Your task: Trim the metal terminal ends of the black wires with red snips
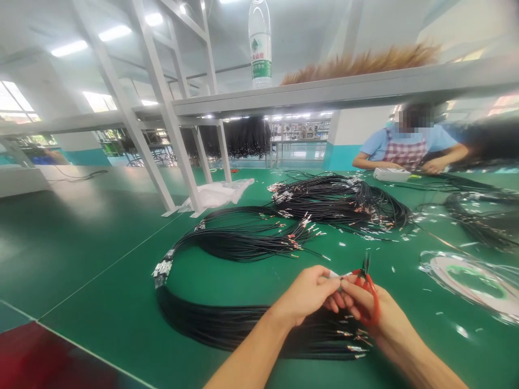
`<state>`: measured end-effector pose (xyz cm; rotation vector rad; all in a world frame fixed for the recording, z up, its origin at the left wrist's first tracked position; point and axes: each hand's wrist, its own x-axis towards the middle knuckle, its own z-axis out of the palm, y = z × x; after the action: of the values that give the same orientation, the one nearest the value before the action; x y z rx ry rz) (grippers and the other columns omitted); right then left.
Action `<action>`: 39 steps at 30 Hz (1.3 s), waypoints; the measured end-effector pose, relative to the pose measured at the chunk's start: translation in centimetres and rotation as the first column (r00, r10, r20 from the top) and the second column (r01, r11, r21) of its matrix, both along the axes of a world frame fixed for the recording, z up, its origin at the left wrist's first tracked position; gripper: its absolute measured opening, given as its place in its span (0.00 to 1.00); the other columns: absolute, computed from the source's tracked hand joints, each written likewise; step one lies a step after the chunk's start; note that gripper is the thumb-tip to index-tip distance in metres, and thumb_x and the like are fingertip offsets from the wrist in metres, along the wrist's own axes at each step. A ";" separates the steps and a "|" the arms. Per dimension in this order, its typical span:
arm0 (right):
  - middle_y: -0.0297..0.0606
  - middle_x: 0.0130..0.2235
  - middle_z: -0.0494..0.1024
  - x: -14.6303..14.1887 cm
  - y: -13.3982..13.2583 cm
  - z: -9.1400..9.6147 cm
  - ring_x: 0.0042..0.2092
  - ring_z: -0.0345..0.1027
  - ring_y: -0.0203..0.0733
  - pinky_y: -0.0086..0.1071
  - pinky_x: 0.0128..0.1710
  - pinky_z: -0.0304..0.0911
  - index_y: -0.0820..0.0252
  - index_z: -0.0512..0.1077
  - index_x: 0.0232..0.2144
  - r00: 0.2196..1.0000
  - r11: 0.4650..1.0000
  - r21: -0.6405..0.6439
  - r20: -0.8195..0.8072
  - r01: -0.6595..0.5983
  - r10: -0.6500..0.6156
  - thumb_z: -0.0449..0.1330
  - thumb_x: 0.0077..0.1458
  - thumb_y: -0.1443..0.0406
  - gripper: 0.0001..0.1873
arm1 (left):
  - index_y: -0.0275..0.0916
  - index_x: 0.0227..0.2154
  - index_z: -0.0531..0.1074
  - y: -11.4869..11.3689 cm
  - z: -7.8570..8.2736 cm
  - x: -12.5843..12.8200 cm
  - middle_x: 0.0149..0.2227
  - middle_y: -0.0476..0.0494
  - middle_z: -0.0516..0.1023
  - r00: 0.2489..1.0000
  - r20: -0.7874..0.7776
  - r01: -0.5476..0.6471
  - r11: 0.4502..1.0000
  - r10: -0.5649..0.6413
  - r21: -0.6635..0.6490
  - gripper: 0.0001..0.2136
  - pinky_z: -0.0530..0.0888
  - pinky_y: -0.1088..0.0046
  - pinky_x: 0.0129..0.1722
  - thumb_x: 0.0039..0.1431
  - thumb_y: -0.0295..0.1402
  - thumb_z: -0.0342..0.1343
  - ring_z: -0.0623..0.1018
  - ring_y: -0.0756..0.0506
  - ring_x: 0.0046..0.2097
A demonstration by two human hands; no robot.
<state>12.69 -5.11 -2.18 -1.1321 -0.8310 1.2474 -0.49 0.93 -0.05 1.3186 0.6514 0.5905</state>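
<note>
Over the front cable bundle, my left hand (310, 292) has its fingers closed in a pinch, with a small white piece (333, 274) showing at the tips. What exactly it grips is too small to make out. Against it, fingertips touching, is my right hand (365, 302), closed and with red-handled cutters (373, 302) in it; their dark jaws point up and away. The bundle of black cables (211, 321) curves from a white-tagged tie at left to bare and metal-tipped ends under my hands.
Behind lie a second black cable bundle (239, 240) and a larger cable heap (336, 200). A wire coil (478, 281) rests at right among scattered white scraps. Metal shelf posts (162, 108) and a plastic bag (223, 193) stand mid-table. Across sits a co-worker (405, 148).
</note>
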 end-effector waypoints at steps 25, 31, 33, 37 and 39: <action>0.24 0.14 0.60 -0.2 -0.1 -0.5 0.15 0.51 0.31 0.26 0.15 0.46 0.58 0.66 0.23 0.887 0.997 -0.018 0.459 0.079 -0.062 0.60 0.44 0.54 0.13 | 0.34 0.36 0.72 0.4 -0.1 -0.2 0.28 0.46 0.77 0.980 0.051 -0.198 0.961 0.191 0.195 0.13 0.71 0.71 0.38 0.45 0.24 0.60 0.76 0.49 0.32; 0.24 0.14 0.60 -0.1 0.0 -0.8 0.14 0.52 0.30 0.24 0.14 0.45 0.59 0.68 0.23 0.906 0.995 -0.016 0.415 0.096 -0.081 0.62 0.43 0.53 0.15 | 0.33 0.35 0.72 0.3 0.1 -0.1 0.27 0.46 0.77 0.979 0.052 -0.205 0.965 0.199 0.163 0.12 0.71 0.71 0.38 0.44 0.23 0.60 0.76 0.49 0.32; 0.24 0.14 0.61 -0.1 0.0 -0.9 0.14 0.52 0.30 0.24 0.14 0.45 0.60 0.68 0.23 0.915 0.996 -0.021 0.397 0.086 -0.071 0.63 0.43 0.52 0.17 | 0.33 0.34 0.72 0.4 0.3 -0.1 0.27 0.46 0.77 0.975 0.058 -0.221 0.970 0.215 0.106 0.12 0.71 0.71 0.39 0.43 0.22 0.60 0.76 0.49 0.32; 0.25 0.14 0.62 -0.4 -0.2 -0.6 0.14 0.51 0.29 0.24 0.14 0.44 0.60 0.69 0.25 0.948 0.997 -0.039 0.312 0.073 -0.058 0.64 0.40 0.46 0.23 | 0.32 0.31 0.72 0.4 1.0 -0.2 0.25 0.47 0.77 0.969 0.081 -0.228 0.972 0.232 -0.049 0.13 0.70 0.72 0.38 0.38 0.21 0.61 0.75 0.50 0.31; 0.25 0.14 0.63 -0.7 -0.4 -0.2 0.14 0.51 0.29 0.24 0.14 0.44 0.61 0.69 0.25 0.961 0.997 -0.051 0.273 0.065 -0.049 0.67 0.36 0.46 0.25 | 0.32 0.31 0.72 0.5 1.2 -0.4 0.25 0.47 0.76 0.969 0.099 -0.215 0.971 0.225 -0.102 0.13 0.70 0.72 0.36 0.37 0.20 0.61 0.75 0.50 0.29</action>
<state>12.01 -5.50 -2.39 -1.3869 -0.9628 1.0887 -0.91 1.44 1.10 1.1288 0.7306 0.7992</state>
